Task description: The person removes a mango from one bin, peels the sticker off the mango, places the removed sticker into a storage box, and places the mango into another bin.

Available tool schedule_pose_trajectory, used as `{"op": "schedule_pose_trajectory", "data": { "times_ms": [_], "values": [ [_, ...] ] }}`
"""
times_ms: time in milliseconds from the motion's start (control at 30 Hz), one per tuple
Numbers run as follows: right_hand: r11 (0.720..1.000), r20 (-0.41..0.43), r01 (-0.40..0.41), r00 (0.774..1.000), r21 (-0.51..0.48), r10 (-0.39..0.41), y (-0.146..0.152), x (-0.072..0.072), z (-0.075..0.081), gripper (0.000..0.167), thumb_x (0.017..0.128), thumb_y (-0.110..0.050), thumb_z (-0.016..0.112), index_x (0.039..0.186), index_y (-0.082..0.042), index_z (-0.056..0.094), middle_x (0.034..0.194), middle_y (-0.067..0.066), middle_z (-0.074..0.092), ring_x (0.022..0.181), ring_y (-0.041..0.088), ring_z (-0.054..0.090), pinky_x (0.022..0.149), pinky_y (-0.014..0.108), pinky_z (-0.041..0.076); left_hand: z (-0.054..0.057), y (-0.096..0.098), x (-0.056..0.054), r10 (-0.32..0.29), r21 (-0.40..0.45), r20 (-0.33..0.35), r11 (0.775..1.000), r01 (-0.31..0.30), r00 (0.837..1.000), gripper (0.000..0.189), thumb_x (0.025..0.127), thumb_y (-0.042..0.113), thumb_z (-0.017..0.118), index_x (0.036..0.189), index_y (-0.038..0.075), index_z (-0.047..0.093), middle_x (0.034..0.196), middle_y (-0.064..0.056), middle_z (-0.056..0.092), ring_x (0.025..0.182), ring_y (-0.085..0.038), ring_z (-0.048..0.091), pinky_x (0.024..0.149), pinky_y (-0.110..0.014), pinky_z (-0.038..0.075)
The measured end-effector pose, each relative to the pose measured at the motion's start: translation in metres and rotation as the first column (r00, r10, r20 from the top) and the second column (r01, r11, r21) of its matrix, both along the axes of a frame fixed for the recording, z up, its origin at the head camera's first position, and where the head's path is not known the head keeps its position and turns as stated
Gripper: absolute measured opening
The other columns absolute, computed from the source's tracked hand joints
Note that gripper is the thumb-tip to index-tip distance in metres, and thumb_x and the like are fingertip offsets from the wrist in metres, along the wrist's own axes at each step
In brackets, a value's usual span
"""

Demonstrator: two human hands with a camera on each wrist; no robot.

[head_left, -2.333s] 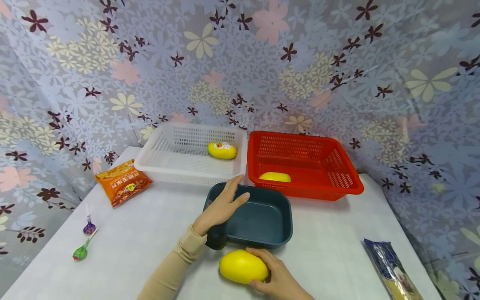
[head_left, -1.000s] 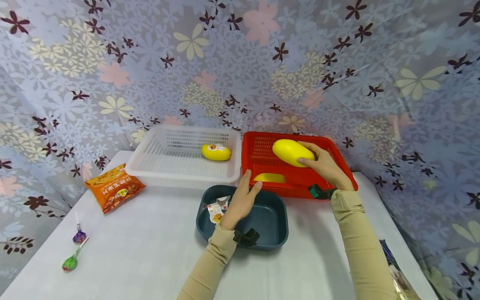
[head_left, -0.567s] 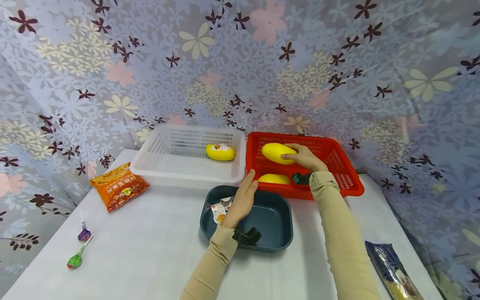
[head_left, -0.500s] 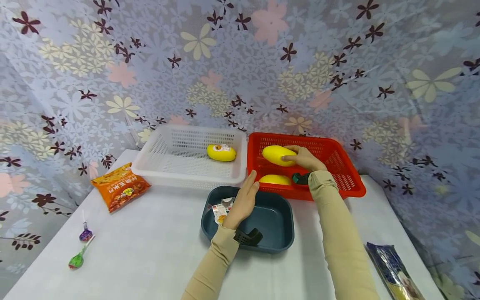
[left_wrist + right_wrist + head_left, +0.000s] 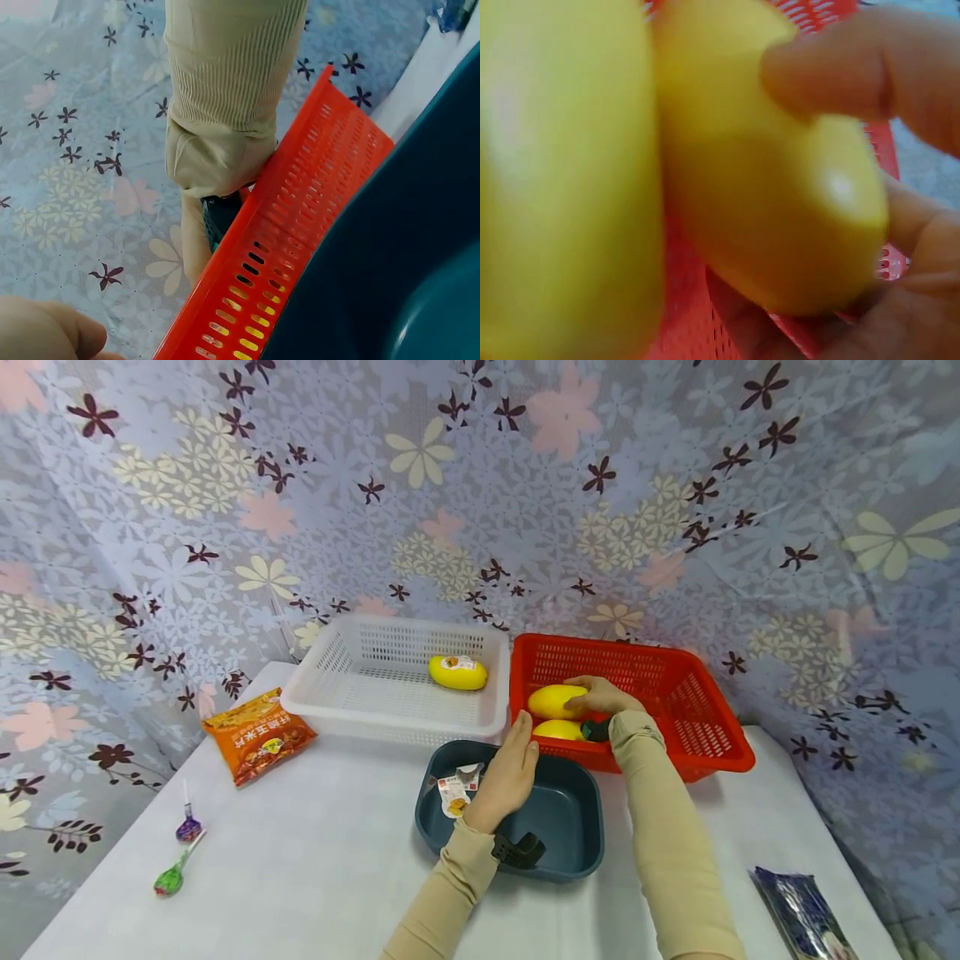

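Note:
In the head view my right hand (image 5: 600,695) reaches into the red basket (image 5: 705,752) and grips a yellow, smooth, mango-like fruit (image 5: 553,702). The right wrist view shows its thumb pressed on the held fruit (image 5: 757,172) and fingers curled beneath. A second yellow fruit (image 5: 558,730) lies beside it in the basket, toward the front wall. My left hand (image 5: 508,781) is over the dark teal basin (image 5: 592,852), fingers straight and close together, fingertips at the red basket's front-left corner. Part of the basin is hidden under that hand and its wrist camera.
A white basket (image 5: 315,689) holding a stickered yellow fruit (image 5: 457,672) stands left of the red one. Inside the basin is a small labelled packet (image 5: 453,797). An orange snack bag (image 5: 261,735), two lollipops (image 5: 169,880) and a dark blue packet (image 5: 802,914) lie on the white table.
My right hand picked up the yellow fruit from the table in front of the basin, carried it over the red basket and lowered it beside the other fruit. My left hand shifted slightly rightward over the basin.

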State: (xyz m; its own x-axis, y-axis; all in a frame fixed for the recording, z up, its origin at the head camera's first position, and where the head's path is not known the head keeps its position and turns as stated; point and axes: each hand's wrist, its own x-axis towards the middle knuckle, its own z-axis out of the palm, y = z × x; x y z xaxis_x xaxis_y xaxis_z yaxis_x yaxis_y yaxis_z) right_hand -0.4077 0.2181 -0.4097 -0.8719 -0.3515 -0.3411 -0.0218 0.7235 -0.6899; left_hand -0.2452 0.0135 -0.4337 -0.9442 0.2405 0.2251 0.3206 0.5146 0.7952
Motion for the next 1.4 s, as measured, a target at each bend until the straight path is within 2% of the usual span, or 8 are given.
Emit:
{"op": "schedule_pose_trajectory", "data": {
  "times_ms": [400,733,833,1133,1200,1267,1333,1400],
  "values": [
    [1.000,-0.022,-0.003,1.000,-0.019,0.002,0.003,0.015,0.011,0.060,0.097,-0.016,0.045,0.151,0.000,0.026,0.156,0.027,0.022,0.139,0.045,0.030,0.113,0.059,0.029,0.004,0.002,0.007,0.006,-0.070,0.020,0.998,-0.004,1.000,0.052,0.106,0.020,0.032,0.152,-0.002,0.022,0.161,-0.016,0.016,0.145,-0.034,0.030,0.116,-0.048,0.030],
    [0.986,-0.069,-0.022,0.998,-0.164,0.011,0.004,0.044,0.032,0.055,0.099,-0.015,0.046,0.150,-0.003,0.030,0.154,0.028,0.027,0.138,0.045,0.033,0.111,0.059,0.033,0.003,-0.002,0.018,0.020,-0.100,-0.004,0.995,-0.020,1.000,0.052,0.105,0.020,0.035,0.150,-0.004,0.026,0.160,-0.019,0.019,0.140,-0.037,0.037,0.113,-0.049,0.034],
    [0.965,-0.126,-0.011,0.992,-0.263,-0.023,0.002,0.058,0.036,0.053,0.100,-0.015,0.048,0.149,-0.002,0.033,0.153,0.027,0.031,0.136,0.044,0.037,0.111,0.058,0.034,0.005,-0.003,0.020,0.018,-0.115,-0.011,0.993,-0.019,1.000,0.052,0.104,0.020,0.038,0.150,-0.003,0.027,0.160,-0.019,0.021,0.139,-0.037,0.039,0.112,-0.049,0.035],
    [0.844,-0.203,-0.035,0.975,-0.534,-0.088,-0.034,0.105,0.039,0.050,0.099,-0.014,0.052,0.146,-0.006,0.038,0.146,0.022,0.042,0.133,0.044,0.044,0.109,0.056,0.038,0.019,-0.023,0.037,-0.004,-0.123,0.016,0.992,0.006,1.000,0.046,0.101,0.017,0.048,0.143,-0.003,0.044,0.149,-0.018,0.043,0.135,-0.031,0.046,0.110,-0.047,0.039],
    [0.837,-0.212,-0.039,0.973,-0.546,-0.093,-0.044,0.116,0.037,0.050,0.099,-0.014,0.052,0.146,-0.005,0.038,0.145,0.022,0.044,0.130,0.044,0.047,0.107,0.054,0.041,0.024,-0.029,0.041,-0.011,-0.135,0.010,0.991,0.012,1.000,0.043,0.101,0.016,0.048,0.140,-0.003,0.048,0.144,-0.019,0.050,0.125,-0.029,0.057,0.106,-0.045,0.045],
    [0.831,-0.197,-0.026,0.975,-0.555,-0.101,-0.055,0.127,0.035,0.050,0.099,-0.014,0.053,0.146,-0.005,0.038,0.144,0.023,0.044,0.128,0.043,0.050,0.105,0.051,0.044,0.028,-0.035,0.046,-0.006,-0.151,0.016,0.989,0.009,1.000,0.042,0.102,0.017,0.048,0.139,-0.002,0.049,0.129,-0.019,0.062,0.098,-0.028,0.068,0.090,-0.039,0.055],
    [0.828,-0.181,-0.024,0.979,-0.559,-0.094,-0.065,0.137,0.031,0.051,0.099,-0.014,0.053,0.146,-0.003,0.036,0.145,0.025,0.043,0.127,0.043,0.051,0.104,0.051,0.045,0.032,-0.041,0.049,0.011,-0.170,0.026,0.985,-0.007,1.000,0.042,0.102,0.019,0.048,0.139,-0.001,0.050,0.108,-0.018,0.068,0.073,-0.028,0.067,0.069,-0.035,0.056],
    [0.835,-0.167,-0.014,0.982,-0.551,-0.094,-0.077,0.145,0.027,0.052,0.099,-0.014,0.052,0.147,-0.002,0.035,0.146,0.025,0.041,0.126,0.043,0.052,0.103,0.051,0.045,0.035,-0.048,0.052,0.039,-0.197,0.020,0.980,-0.035,0.999,0.042,0.101,0.020,0.049,0.138,0.001,0.052,0.104,-0.015,0.068,0.066,-0.027,0.065,0.061,-0.034,0.053]
  ]
}}
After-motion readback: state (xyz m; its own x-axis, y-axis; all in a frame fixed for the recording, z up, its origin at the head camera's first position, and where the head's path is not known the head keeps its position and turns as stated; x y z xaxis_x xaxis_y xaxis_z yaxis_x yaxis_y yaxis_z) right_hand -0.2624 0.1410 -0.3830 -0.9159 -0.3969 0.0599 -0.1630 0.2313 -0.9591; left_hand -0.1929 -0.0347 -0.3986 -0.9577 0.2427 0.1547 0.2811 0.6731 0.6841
